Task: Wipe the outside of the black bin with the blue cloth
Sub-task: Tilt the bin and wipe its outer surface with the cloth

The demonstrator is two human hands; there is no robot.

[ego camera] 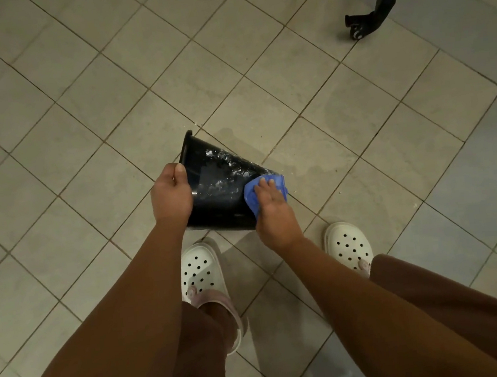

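Observation:
The black bin (219,185) lies tipped on its side above the tiled floor, its rim to the left and its base to the right. White foamy smears cover its upper wall. My left hand (170,193) grips the bin's rim, thumb over the edge. My right hand (272,207) presses the blue cloth (252,195) against the bin's wall near the base, fingers spread over the cloth. Part of the cloth is hidden under that hand.
Beige floor tiles (80,114) spread all around, with a wet patch (308,157) to the right of the bin. My feet in white clogs (202,273) stand just below the bin. A black wheeled stand leg (373,18) is at the upper right.

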